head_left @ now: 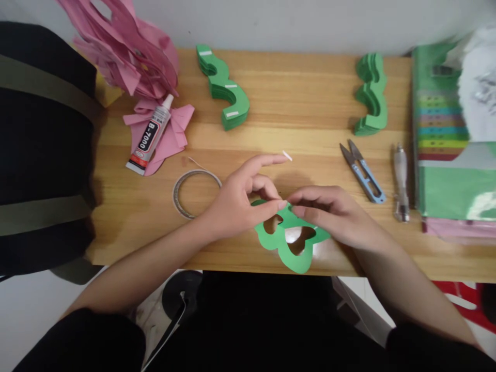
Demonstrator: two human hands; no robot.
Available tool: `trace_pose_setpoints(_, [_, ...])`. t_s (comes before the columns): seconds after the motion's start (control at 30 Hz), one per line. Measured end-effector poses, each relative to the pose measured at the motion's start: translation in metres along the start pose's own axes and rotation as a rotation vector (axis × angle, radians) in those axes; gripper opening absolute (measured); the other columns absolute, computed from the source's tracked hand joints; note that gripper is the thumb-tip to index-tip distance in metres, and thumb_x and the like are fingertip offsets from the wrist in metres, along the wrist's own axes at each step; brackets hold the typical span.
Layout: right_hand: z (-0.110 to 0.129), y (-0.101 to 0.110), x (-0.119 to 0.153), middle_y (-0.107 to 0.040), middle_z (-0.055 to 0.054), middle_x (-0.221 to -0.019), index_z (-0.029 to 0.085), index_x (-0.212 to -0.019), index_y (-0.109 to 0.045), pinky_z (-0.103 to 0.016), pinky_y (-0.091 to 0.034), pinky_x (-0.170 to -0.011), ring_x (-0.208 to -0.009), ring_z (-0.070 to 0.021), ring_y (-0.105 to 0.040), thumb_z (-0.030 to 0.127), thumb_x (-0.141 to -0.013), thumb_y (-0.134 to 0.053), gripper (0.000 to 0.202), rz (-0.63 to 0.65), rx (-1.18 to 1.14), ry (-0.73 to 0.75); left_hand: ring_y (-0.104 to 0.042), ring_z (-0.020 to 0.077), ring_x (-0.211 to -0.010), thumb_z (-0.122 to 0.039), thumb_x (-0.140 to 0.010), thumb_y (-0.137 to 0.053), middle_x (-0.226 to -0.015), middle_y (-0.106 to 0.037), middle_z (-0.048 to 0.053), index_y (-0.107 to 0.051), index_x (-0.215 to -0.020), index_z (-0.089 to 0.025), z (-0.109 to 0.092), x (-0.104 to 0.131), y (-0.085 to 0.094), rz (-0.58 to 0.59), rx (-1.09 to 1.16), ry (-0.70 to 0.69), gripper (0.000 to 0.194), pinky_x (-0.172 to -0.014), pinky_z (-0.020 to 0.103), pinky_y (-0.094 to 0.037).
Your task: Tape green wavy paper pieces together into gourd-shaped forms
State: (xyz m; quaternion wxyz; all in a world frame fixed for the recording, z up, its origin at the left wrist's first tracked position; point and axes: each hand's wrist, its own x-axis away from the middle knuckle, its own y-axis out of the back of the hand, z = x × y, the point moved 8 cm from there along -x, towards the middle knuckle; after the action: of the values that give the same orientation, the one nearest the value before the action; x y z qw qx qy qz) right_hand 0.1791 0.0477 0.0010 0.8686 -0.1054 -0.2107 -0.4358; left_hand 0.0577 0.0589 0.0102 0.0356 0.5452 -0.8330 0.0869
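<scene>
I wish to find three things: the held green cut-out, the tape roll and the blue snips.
Green cut-out (pixel 291 219): head view, just above its larger hole.
Tape roll (pixel 175 195): head view, left side of its ring.
Blue snips (pixel 361 175): head view, on the handle.

A wood-grained table (pixel 306 98) meets a plain pale wall (pixel 294 26), soft light brightening the tabletop.

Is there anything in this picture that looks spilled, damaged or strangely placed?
No spill or damage stands out. One oddity: a white strip appears stuck to the raised index fingertip of the left hand, apart from the green cutout it grips.
</scene>
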Motion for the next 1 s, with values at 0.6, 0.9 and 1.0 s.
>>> trace_pose_setpoints(0.6, [0.002, 0.0, -0.001, -0.066, -0.001, -0.068, 0.018, -0.082, -0.064, -0.025, -0.051, -0.052, -0.058, -0.0123, -0.061, 0.035, -0.084, -0.062, 0.017, -0.026, 0.125, 0.034, -0.061, 0.0084, -0.055, -0.01, -0.075, -0.068, -0.063, -0.061, -0.008, -0.048, -0.126, -0.019, 0.0, 0.0, 0.0, -0.024, -0.019, 0.001, 0.055, -0.059, 0.021, -0.05])
trace_pose_setpoints(0.9, [0.004, 0.023, 0.008, -0.069, -0.004, -0.082, 0.018, -0.094, -0.067, -0.028, -0.056, -0.063, -0.072, -0.0149, -0.065, 0.031, -0.075, -0.07, 0.024, -0.052, 0.167, 0.055, -0.064, 0.0113, -0.063, -0.016, -0.076, -0.069, -0.068, -0.067, -0.003, -0.042, -0.133, -0.015, 0.005, -0.012, 0.023, -0.015, -0.149, 0.023, 0.063, -0.065, 0.024, -0.051])
trace_pose_setpoints(1.0, [-0.005, 0.035, 0.005, -0.066, -0.002, -0.078, 0.018, -0.098, -0.065, -0.029, -0.056, -0.064, -0.069, -0.0138, -0.064, 0.031, -0.074, -0.07, 0.028, -0.176, 0.083, 0.065, -0.069, 0.0181, -0.092, -0.021, -0.081, -0.066, -0.102, -0.072, 0.007, -0.046, -0.132, -0.019, -0.019, -0.008, 0.042, -0.246, -0.376, -0.211, 0.055, -0.082, 0.033, -0.053])
